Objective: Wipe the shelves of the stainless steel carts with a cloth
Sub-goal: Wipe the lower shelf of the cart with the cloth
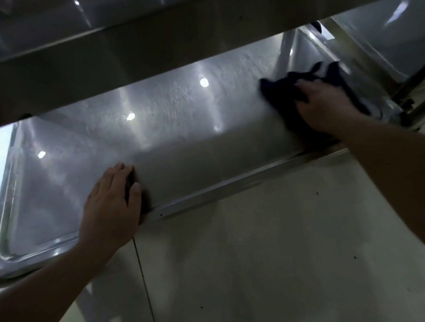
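A stainless steel cart's lower shelf [180, 128] runs across the view, shiny with light reflections. My right hand [324, 105] presses a dark blue cloth [284, 93] flat against the shelf's right end, near the corner post [284, 51]. My left hand [113, 205] rests palm down with fingers apart on the front rim of the shelf [220, 187] at the left, holding nothing. The upper shelf [126, 42] overhangs the top of the view and hides the back of the lower one.
A second steel cart [382, 33] stands close at the right, its frame and leg [415, 101] beside the cloth. Pale tiled floor [260, 256] fills the foreground in front of the cart.
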Demonstrator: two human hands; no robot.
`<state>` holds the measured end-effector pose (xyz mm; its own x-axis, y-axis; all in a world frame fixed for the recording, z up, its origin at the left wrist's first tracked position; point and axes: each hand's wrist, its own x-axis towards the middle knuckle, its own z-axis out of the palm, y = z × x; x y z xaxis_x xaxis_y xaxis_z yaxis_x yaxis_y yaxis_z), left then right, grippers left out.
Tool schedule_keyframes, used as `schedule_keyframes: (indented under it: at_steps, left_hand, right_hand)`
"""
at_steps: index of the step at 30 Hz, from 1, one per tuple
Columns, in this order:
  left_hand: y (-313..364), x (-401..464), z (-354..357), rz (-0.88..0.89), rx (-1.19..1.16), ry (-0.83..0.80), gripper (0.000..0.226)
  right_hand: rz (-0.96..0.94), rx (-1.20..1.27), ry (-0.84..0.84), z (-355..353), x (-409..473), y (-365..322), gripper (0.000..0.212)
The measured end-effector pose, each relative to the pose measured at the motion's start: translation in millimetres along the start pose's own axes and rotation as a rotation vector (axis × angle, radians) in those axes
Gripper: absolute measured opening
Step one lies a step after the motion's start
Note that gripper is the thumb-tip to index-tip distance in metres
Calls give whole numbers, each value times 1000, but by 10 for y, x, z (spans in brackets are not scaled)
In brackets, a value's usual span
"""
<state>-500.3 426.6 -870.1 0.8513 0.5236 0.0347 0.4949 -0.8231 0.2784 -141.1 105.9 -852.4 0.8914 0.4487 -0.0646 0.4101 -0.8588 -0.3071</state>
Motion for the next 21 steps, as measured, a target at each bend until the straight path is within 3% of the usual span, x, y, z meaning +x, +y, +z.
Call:
schedule_keyframes:
  at_steps: [4,9,12,15,19,21]
  left_hand:
    - [3,-7,1,-11,-10,10,60]
    - [16,-6,19,-30,-21,20,59]
    - [17,0,26,-28,-22,17,59]
    - [23,-9,30,-33,-17,13,59]
    - [8,-9,41,-55,-12,-28,57]
    - [-2,-5,39,-57,-17,-42,57]
  right_hand:
    - [204,-7,45,-141,-233,452,51]
    - [219,-31,132,44,-785,-63,34]
    - [29,-66,141,289,-1027,-697,32]
    - [-230,-12,62,593,-1219,-1386,44]
    - [-607,5,-227,797,-1025,-1946,56]
    - [-681,-35,-307,813,-805,-1993,57]
